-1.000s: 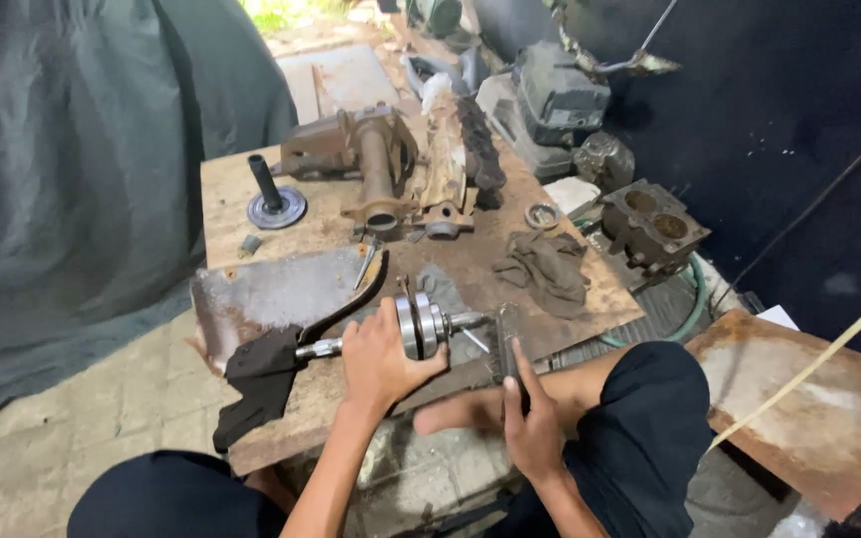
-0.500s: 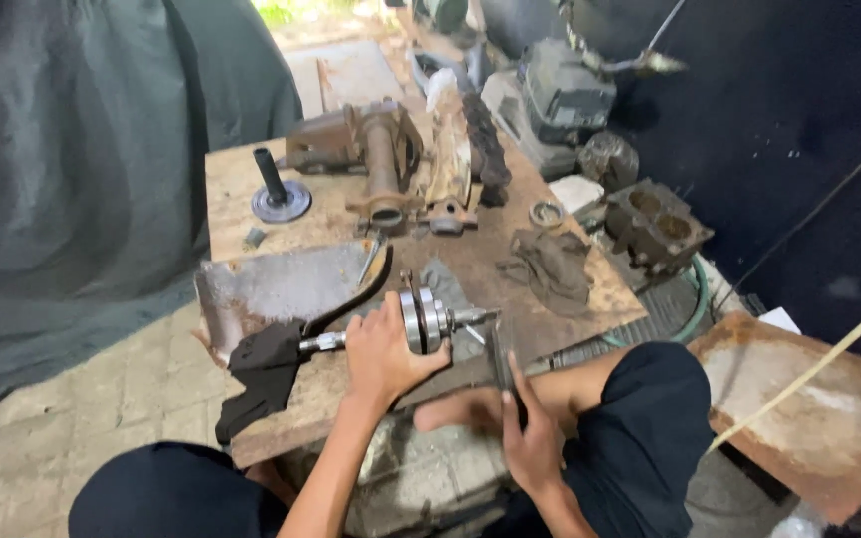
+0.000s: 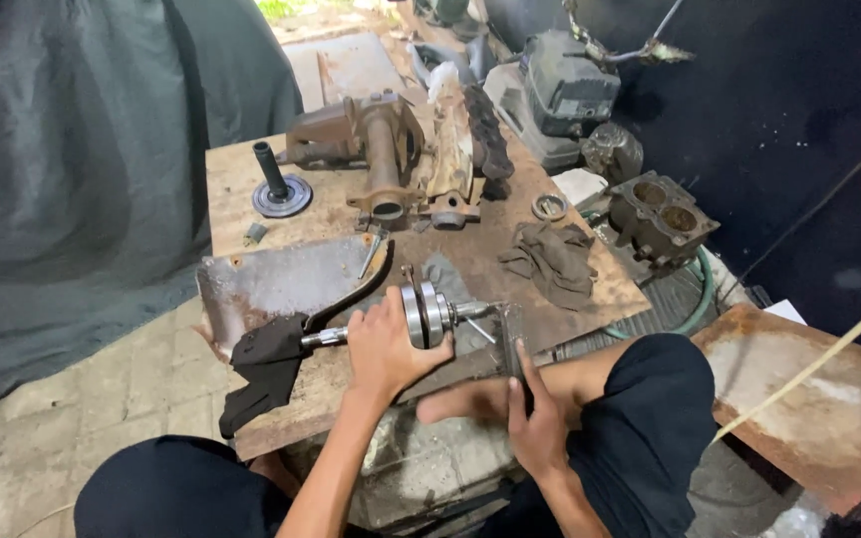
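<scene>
The left hand (image 3: 391, 349) lay closed over a steel crankshaft with two round polished webs and a slim shaft at each end (image 3: 421, 317), pinning it on its side against the rusty brown wooden bench top (image 3: 241, 179). The right hand (image 3: 535, 428) was wrapped around a dark flat metal bar (image 3: 512, 344) just to the right of the crankshaft, its tip near the right-hand shaft stub.

The crankshaft looked solid, heavy and stiff, and its bright webs seemed oily enough to slip; the webs gave the broadest hold, while the thin shaft ends would probably roll under the palm. It would not crush, though the polished journals could mark against bare metal.

Left of the left hand, a black rag (image 3: 266, 369) hung over the bench edge, touching the left shaft end, and beyond it lay a dull grey curved sheet-metal plate (image 3: 286, 279). Further ahead of the hands stood a rusty brown cast housing with a tube mouth (image 3: 376, 149) and a black post on a round base (image 3: 279, 189). A crumpled grey-brown cloth (image 3: 553, 257) and a small metal ring (image 3: 548, 206) lay ahead of the right hand, well apart from it. The plate's raised edge crowded the crankshaft most closely.
</scene>
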